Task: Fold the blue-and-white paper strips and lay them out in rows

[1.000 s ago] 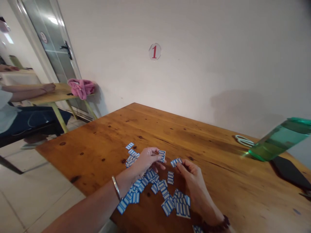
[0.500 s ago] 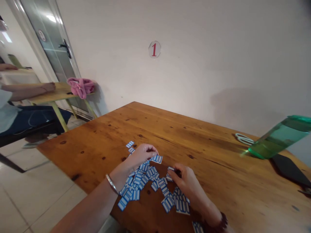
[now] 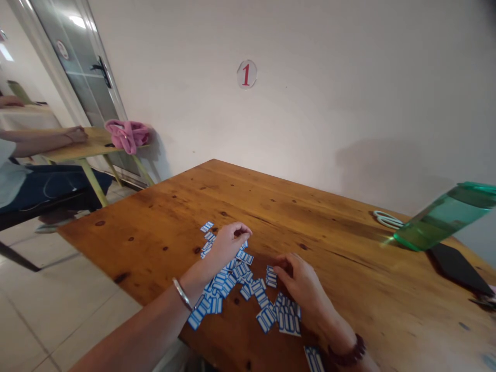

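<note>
Small white label sheets (image 3: 221, 281) with blue-bordered strips lie in a loose, overlapping heap on the wooden table (image 3: 186, 201). Over the heap's far end is my left hand (image 3: 228, 243), thumb and fingertips curled together, no sheet showing between them. One sheet (image 3: 245, 257) rests just below those fingers. My right hand (image 3: 304, 281) pinches the right edge of another label sheet (image 3: 271, 277) with thumb and forefinger; the grip is partly hidden. Nearer me, more sheets (image 3: 289, 320) overlap beside the right palm, and one (image 3: 313, 359) lies by the right wrist.
A green water bottle (image 3: 445, 219) leans at the right, near a white coiled cable (image 3: 387, 219) and a dark flat object (image 3: 459, 266). The wall (image 3: 310, 113) borders the table's far side. Left, another person's arm (image 3: 42, 140) rests on a second table holding a pink cloth item (image 3: 127, 135).
The sheet that hung from my left fingertips is out of them, and that hand has risen slightly. My right hand has shifted a little; its sheet now shows more face-on.
</note>
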The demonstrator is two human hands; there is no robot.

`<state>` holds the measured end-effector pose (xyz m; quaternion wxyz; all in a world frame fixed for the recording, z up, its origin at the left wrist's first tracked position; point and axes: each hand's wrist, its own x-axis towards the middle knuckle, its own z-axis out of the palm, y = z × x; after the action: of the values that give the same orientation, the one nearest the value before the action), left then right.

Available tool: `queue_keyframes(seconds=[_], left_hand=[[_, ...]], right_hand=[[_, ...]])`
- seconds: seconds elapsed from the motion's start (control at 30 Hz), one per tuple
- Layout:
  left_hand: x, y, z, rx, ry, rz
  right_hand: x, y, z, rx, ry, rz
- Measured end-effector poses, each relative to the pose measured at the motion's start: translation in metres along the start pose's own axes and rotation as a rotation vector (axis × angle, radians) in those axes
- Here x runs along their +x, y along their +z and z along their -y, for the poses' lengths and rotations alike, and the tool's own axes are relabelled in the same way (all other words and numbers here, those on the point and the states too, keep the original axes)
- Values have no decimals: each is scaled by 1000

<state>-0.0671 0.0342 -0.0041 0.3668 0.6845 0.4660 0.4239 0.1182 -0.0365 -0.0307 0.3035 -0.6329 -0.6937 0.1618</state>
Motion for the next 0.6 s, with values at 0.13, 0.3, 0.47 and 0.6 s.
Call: queue_keyframes(seconds=[0.13,0.3,0.47,0.6], left_hand=[[-7,7,-5,-40,32,82],[-14,14,-9,2,43,130],[-17,17,-11,-46,35,139],[-18,19,-12,-297,-12,206]], right_hand=[[-1,0,5,-56,-53,82],[-2,3,8,-88,-96,95],[-3,6,9,51,-100,64],[0,1,15,415,42,-8]])
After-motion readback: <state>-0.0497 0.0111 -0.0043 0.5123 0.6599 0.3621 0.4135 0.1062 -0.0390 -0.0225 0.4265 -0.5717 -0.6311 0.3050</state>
